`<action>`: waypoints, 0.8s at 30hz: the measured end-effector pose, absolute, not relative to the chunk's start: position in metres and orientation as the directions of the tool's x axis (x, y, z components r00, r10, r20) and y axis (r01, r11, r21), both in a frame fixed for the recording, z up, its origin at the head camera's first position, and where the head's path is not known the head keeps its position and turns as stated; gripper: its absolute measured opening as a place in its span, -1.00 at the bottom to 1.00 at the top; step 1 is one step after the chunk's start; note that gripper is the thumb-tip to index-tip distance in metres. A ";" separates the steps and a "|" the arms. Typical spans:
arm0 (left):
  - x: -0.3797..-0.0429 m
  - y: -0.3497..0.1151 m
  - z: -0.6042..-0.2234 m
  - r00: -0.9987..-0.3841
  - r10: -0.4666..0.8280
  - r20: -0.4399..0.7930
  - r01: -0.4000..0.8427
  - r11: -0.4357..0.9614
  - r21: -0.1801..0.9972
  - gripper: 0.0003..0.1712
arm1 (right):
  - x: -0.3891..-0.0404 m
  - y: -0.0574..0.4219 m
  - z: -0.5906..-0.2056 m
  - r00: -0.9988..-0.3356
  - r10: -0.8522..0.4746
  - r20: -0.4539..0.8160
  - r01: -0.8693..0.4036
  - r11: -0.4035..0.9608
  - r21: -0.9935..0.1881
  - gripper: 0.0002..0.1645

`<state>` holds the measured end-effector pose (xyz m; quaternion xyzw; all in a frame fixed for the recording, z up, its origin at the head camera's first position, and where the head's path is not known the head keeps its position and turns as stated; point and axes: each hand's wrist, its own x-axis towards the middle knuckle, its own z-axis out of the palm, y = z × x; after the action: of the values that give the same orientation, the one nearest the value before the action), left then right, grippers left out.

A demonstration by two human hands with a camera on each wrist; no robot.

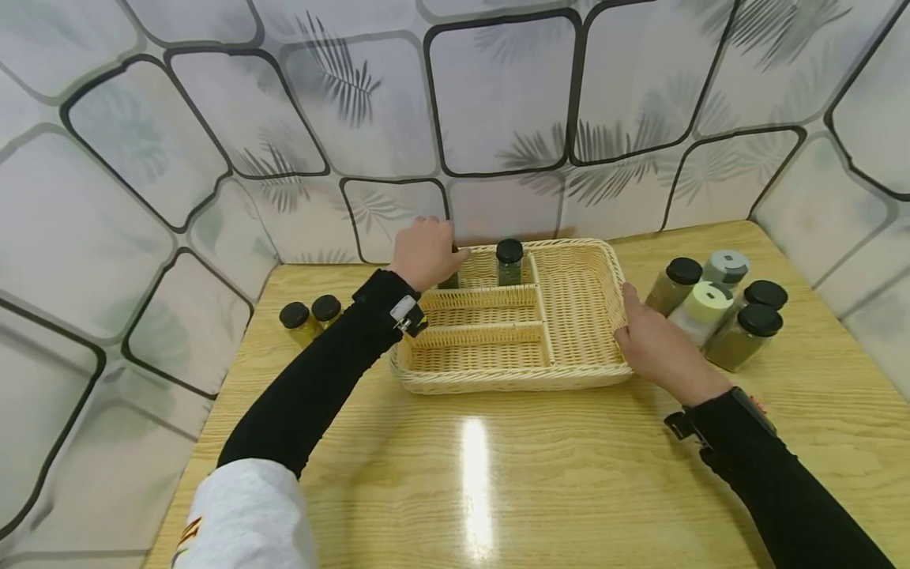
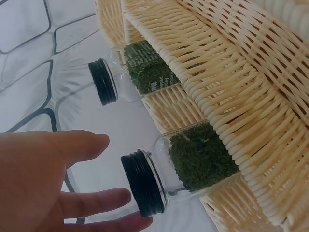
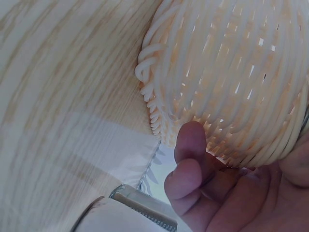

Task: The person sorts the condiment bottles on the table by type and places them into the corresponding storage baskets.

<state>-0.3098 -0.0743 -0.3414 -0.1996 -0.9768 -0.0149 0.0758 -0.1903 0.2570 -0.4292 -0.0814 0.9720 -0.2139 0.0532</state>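
Observation:
A cream wicker basket (image 1: 512,381) with divided compartments stands on the wooden table. Two glass jars of green dried herbs with black lids are in its back-left compartment: one jar (image 1: 509,265) shows plainly, while the other jar (image 2: 200,157) is mostly hidden behind my left hand in the head view. My left hand (image 1: 424,253) is over that jar, its thumb apart and its fingertips right at the black lid (image 2: 143,183). On the basket's right end, my right hand (image 1: 661,348) grips the wicker side, fingers curled against the outside (image 3: 190,140).
Two black-lidded jars (image 1: 297,319) stand left of the basket, partly behind my left forearm. To the right, close to my right hand, several seasoning bottles cluster, among them a yellow-lidded bottle (image 1: 702,310) and a grey-lidded one (image 1: 727,269). Patterned wall covering (image 1: 505,103) encloses the table's back and sides.

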 end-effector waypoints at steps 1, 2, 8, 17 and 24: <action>-0.310 -0.075 -0.341 -0.909 0.387 0.153 0.392 0.920 0.004 -0.54 | -0.190 0.257 -0.429 -0.981 -0.183 -0.066 -0.139 0.894 -0.426 -0.14; -0.309 -0.076 -0.341 -0.910 0.386 0.151 0.391 0.920 0.006 -0.56 | -0.190 0.257 -0.429 -0.981 -0.184 -0.063 -0.140 0.893 -0.427 -0.14; -0.308 -0.083 -0.338 -0.914 0.372 0.162 0.382 0.924 0.032 -0.57 | -0.191 0.256 -0.429 -0.981 -0.185 -0.067 -0.139 0.893 -0.428 -0.14; -0.297 -0.102 -0.332 -0.921 0.348 0.173 0.371 0.920 0.125 -0.56 | -0.192 0.256 -0.429 -0.982 -0.172 -0.083 -0.122 0.898 -0.423 -0.14; -0.284 -0.114 -0.327 -0.933 0.321 0.165 0.349 0.920 0.180 -0.49 | -0.192 0.256 -0.428 -0.980 -0.172 -0.097 -0.116 0.899 -0.421 -0.14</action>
<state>-0.2844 -0.1139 -0.3274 -0.1713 -0.9775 -0.1036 0.0662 -0.1917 0.2564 -0.4282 -0.0742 0.9723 -0.2116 0.0661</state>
